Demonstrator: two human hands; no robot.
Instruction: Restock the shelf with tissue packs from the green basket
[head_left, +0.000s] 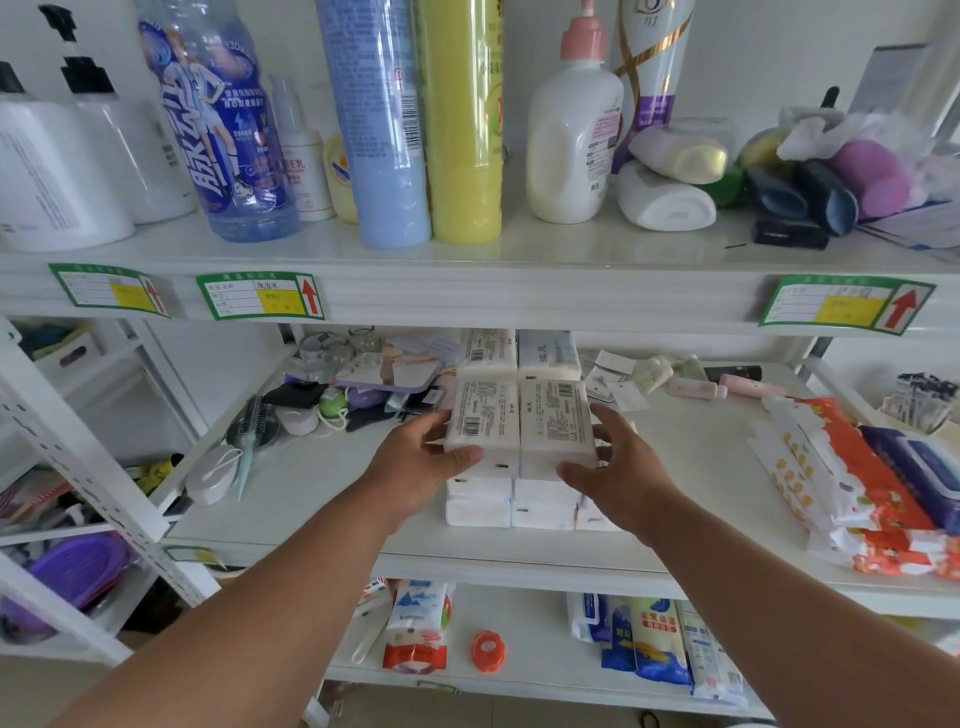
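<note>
Holding two tissue packs side by side over the middle shelf (675, 467), we see only the one head view. Our left hand (415, 460) grips the left tissue pack (483, 423), thumb on its near edge, fingers curled round its left side. Our right hand (621, 467) clamps the right tissue pack (557, 426), fingers along its right side, thumb at the near corner. The two packs touch each other, barcode labels up, and sit on top of a stack of white tissue packs (511, 506) near the shelf's front edge. Two more packs (519, 356) lie just behind, farther back. Green basket is not in view.

Left of the stack: a hairbrush (249, 421), a small mirror (402, 374) and mixed clutter. Right of it: pink tubes (727, 388) far back, and orange-and-white wipe packs (857, 488) at the right end.

Top shelf (571, 249) carries a blue drink bottle (228, 130), a light blue tube (384, 124), a yellow tube (465, 119) and a white pump bottle (571, 135). Green price labels (260, 296) stick on its front rail. Bottom shelf: blue-and-white bags (654, 644) and an orange roll (487, 650).
</note>
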